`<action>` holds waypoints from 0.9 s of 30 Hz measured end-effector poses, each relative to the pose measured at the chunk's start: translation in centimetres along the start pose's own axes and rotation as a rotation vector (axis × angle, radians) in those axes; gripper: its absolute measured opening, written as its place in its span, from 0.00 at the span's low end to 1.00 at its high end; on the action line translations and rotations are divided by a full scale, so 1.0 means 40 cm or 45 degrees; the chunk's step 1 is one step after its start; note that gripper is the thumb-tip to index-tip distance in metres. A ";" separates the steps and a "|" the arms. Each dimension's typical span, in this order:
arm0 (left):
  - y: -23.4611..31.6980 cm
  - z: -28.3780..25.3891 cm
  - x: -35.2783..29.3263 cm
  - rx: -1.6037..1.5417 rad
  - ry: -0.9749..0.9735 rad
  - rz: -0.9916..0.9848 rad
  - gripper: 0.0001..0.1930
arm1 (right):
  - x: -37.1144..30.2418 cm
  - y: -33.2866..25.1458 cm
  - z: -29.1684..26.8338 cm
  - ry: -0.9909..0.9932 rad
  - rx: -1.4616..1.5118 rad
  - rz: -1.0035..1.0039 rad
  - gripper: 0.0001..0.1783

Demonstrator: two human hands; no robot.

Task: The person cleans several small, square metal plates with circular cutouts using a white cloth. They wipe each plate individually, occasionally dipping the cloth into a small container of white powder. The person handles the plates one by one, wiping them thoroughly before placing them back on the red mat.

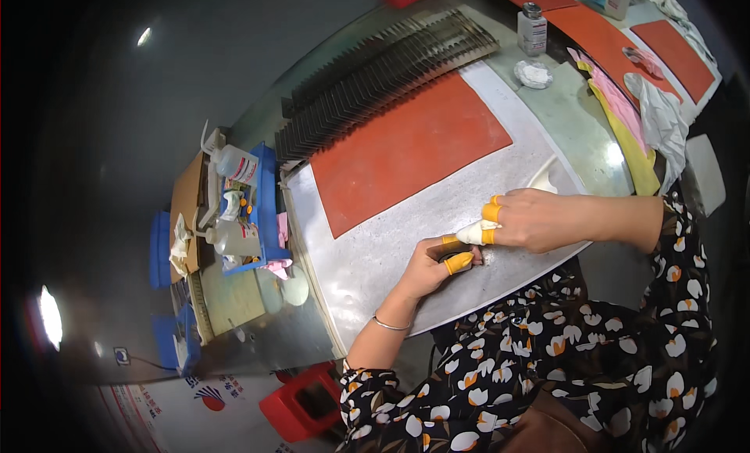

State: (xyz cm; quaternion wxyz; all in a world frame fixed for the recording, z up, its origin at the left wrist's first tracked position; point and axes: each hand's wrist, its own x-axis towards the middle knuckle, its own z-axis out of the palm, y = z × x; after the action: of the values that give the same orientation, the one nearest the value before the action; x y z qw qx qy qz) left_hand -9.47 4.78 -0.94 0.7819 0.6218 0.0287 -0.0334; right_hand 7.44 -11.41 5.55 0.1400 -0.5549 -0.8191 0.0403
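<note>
My right hand (523,222) wears yellow finger cots. It grips a small wad of white cloth (473,232), its fingers closed round it. Just below and to the left is my left hand (437,267), also with yellow cots on thumb and forefinger and a silvery bangle at the wrist. Its fingers are curled together around something dark and small, too hidden to name. The cloth meets the left fingertips. Both hands are over the pale grey mat (375,273) near its front edge.
A red-orange sheet (410,152) lies behind my hands, with a long rack of thin dark plates (383,85) beyond it. At left, a blue tray (266,195) holds white bottles. A capped bottle (532,32) and white pad (533,74) stand at the back right, near pink and yellow cloths (617,113).
</note>
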 end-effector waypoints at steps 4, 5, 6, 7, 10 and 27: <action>-0.008 0.013 0.015 -0.072 0.034 -0.095 0.08 | 0.035 -0.012 0.000 0.045 0.051 0.019 0.08; -0.009 0.022 0.023 -0.100 0.045 -0.111 0.08 | 0.039 -0.015 -0.005 0.064 0.038 0.041 0.08; -0.010 0.013 0.035 -0.061 0.061 -0.016 0.11 | 0.049 -0.011 -0.013 0.092 0.019 0.057 0.08; -0.005 0.008 0.038 -0.085 0.074 -0.016 0.12 | 0.051 -0.005 -0.021 0.119 -0.002 0.074 0.07; 0.013 -0.032 -0.002 -0.276 0.269 0.151 0.14 | -0.014 0.025 0.004 -0.130 0.022 0.252 0.12; 0.044 -0.492 0.120 1.483 1.742 0.333 0.26 | -0.204 0.187 0.154 0.241 0.690 0.716 0.19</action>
State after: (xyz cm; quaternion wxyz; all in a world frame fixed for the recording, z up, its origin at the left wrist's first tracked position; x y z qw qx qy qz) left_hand -4.61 24.27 -4.08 0.1537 0.8010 0.3947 0.4230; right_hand 15.29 -15.50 -3.50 0.3397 -0.7017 -0.5784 0.2403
